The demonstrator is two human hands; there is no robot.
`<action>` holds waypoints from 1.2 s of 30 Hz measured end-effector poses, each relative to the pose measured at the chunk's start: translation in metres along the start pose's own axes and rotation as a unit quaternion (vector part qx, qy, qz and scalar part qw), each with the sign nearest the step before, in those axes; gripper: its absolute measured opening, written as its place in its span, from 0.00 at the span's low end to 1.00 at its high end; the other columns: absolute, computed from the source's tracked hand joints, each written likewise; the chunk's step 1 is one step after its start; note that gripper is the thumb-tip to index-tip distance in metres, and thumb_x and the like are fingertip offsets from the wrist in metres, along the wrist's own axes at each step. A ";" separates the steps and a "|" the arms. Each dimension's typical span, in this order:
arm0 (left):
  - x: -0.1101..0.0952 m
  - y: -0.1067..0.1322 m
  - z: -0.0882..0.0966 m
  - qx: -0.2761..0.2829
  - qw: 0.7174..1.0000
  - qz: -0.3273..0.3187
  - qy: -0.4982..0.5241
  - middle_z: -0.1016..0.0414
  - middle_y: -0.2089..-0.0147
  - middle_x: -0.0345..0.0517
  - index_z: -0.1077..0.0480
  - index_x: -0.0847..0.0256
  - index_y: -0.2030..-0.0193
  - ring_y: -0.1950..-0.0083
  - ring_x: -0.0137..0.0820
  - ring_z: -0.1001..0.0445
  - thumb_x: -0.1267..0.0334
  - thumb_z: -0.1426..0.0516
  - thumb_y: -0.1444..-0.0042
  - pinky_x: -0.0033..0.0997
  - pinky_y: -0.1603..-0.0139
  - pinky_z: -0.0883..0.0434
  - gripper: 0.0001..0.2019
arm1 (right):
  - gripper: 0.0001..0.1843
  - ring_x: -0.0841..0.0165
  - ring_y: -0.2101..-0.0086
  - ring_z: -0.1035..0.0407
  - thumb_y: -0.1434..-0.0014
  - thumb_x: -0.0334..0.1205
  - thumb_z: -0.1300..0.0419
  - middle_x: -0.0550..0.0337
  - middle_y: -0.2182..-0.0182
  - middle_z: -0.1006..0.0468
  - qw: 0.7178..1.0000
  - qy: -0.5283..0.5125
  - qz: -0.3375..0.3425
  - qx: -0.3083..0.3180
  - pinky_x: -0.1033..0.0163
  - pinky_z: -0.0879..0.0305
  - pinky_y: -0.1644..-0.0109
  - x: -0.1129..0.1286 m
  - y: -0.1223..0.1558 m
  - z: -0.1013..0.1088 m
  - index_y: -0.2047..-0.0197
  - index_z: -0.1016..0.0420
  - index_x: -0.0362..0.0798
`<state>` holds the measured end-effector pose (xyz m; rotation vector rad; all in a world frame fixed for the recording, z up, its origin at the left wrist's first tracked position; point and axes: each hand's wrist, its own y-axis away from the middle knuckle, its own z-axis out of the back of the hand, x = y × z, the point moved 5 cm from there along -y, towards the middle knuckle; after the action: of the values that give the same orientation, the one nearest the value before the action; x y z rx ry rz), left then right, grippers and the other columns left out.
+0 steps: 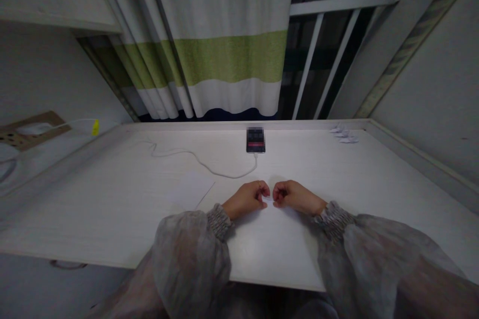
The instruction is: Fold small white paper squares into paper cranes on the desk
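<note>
Close together over the white desk (275, 254), my two hands meet at a small piece of white folded paper (268, 199). My left hand (247, 196) pinches its left side between thumb and fingers. With fingertips closed at the right end of the piece, my right hand (295, 195) faces the left one. The fingers hide part of the paper, so its exact shape cannot be made out. Left of my hands lie flat white paper sheets (192, 189), faint against the desk.
A phone (255, 140) lies at the back, plugged into a white cable (202, 162) that curves left. Several small folded white paper pieces (343, 134) sit at the back right corner. A striped curtain (230, 60) hangs behind. At left is a socket board (32, 129).
</note>
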<state>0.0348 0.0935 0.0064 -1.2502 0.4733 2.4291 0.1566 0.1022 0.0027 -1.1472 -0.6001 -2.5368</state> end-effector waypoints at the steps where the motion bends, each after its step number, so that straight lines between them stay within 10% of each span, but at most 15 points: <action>1: 0.000 0.000 0.000 -0.002 1.000 0.001 0.002 0.41 0.78 0.33 0.34 0.63 0.68 0.75 0.22 0.40 0.76 0.43 0.62 0.23 0.71 0.42 0.12 | 0.04 0.76 0.79 0.43 0.62 0.29 0.42 0.68 0.83 0.37 1.000 0.000 0.000 0.001 0.69 0.47 0.76 -0.001 -0.001 0.001 0.79 0.35 0.45; 23: 0.005 -0.005 -0.001 -0.004 1.000 0.016 0.014 0.41 0.80 0.31 0.34 0.64 0.70 0.78 0.20 0.42 0.77 0.44 0.63 0.21 0.75 0.44 0.10 | 0.08 0.75 0.79 0.44 0.59 0.39 0.38 0.67 0.82 0.36 0.995 0.101 0.017 -0.014 0.69 0.50 0.76 0.008 -0.001 0.001 0.78 0.33 0.45; 36: 0.008 -0.002 0.000 0.021 0.998 -0.015 0.052 0.40 0.78 0.33 0.34 0.65 0.69 0.75 0.21 0.40 0.77 0.44 0.61 0.21 0.73 0.42 0.10 | 0.07 0.77 0.80 0.48 0.62 0.25 0.43 0.72 0.85 0.43 0.999 0.046 0.017 0.004 0.70 0.52 0.76 0.003 0.002 -0.001 0.78 0.36 0.45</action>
<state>0.0313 0.0961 -0.0003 -1.3615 0.5281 2.3256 0.1549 0.1001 0.0055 -1.0237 -0.5634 -2.5402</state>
